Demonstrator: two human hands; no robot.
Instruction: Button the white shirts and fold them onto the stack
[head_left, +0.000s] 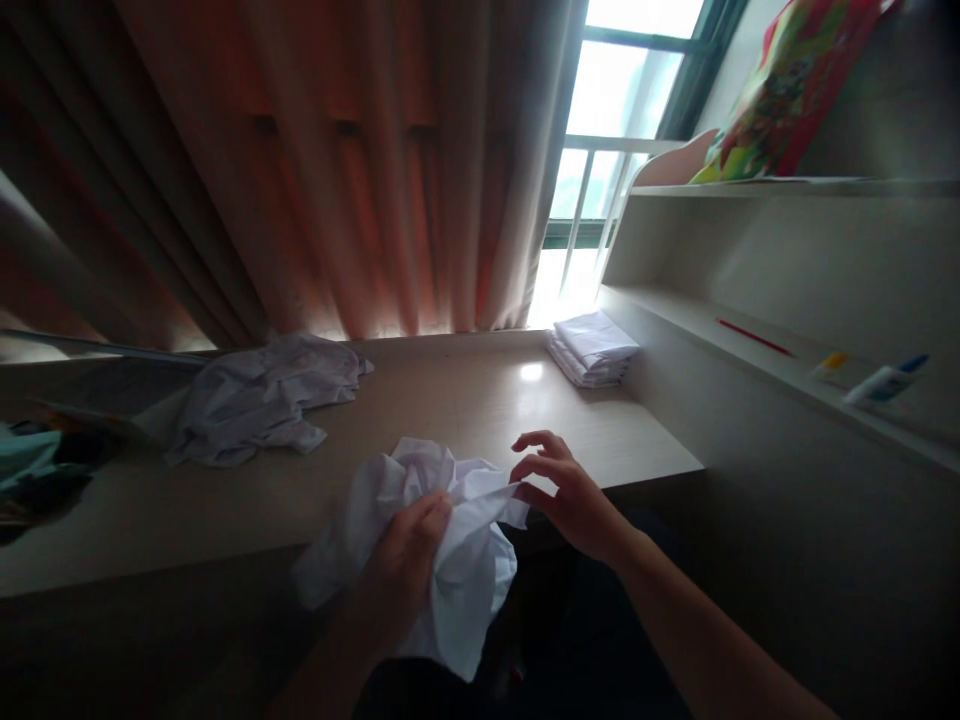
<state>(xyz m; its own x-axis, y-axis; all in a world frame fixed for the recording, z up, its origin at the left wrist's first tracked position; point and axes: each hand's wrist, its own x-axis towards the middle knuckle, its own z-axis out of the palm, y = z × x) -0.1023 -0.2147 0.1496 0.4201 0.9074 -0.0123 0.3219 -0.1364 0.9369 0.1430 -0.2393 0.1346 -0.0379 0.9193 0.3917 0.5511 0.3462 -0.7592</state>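
Note:
A crumpled white cloth (472, 540), perhaps a garment, hangs in front of me over the desk's near edge. My left hand (412, 545) is closed around its middle, thumb on top and bunched fabric under the fingers. At the cloth's right side, my right hand (570, 490) pinches an edge between thumb and index finger, with the other visible finger curved above. Some of the cloth falls below the desktop, and its exact shape is hidden by the folds.
On the pale desk (442, 385) lie a rumpled white cloth (262, 395) at left and a neat stack of folded white cloths (592, 345) at the back right. A shelf (675, 305) on the right carries a red pencil (754, 337) and a white bottle with a blue cap (885, 383). Curtains (420, 200) hang behind.

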